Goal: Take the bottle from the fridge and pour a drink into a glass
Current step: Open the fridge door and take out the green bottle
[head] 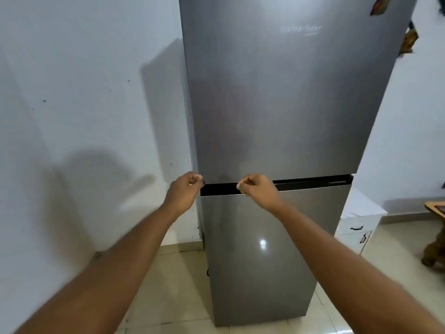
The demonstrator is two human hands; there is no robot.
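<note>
A tall grey two-door fridge stands in front of me with both doors closed. A black recessed strip runs between the upper and lower door. My left hand is curled into a loose fist at the fridge's left edge, level with that strip. My right hand is also curled, just in front of the strip's left part. Neither hand holds anything. No bottle and no glass are in view.
A white wall is close on the left. A low white cabinet with black handles stands to the right of the fridge. Beige floor tiles lie below. A wooden edge and a brown furry shape are at far right.
</note>
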